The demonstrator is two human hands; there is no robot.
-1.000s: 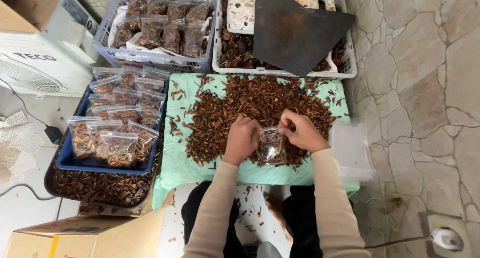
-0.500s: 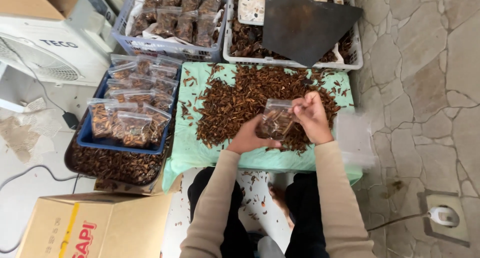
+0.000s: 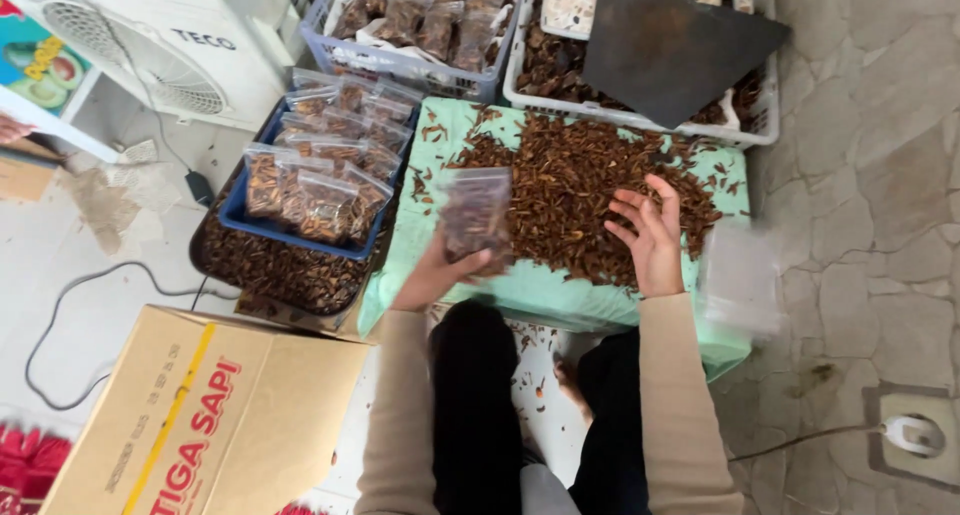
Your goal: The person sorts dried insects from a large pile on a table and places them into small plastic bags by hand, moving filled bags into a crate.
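Note:
My left hand [image 3: 435,273] grips a small clear plastic bag [image 3: 477,213] filled with brown dried pieces and holds it up over the left part of the mint-green cloth [image 3: 545,285]. My right hand [image 3: 650,237] is open with fingers spread, palm up, hovering at the near edge of the big heap of brown dried pieces [image 3: 585,180] on that cloth. To the left, a blue crate [image 3: 262,220] holds several filled bags of the same kind.
A dark tray [image 3: 280,270] of brown pieces lies under the blue crate. Two white baskets [image 3: 640,115] stand behind the cloth, one under a dark board [image 3: 665,45]. A cardboard box [image 3: 200,415] is at near left, a white fan unit [image 3: 150,55] at far left. A blurred clear bag [image 3: 740,275] lies at right.
Both hands held the bag over the heap before. Now my right hand has let go and opened, and my left hand has carried the bag to the left.

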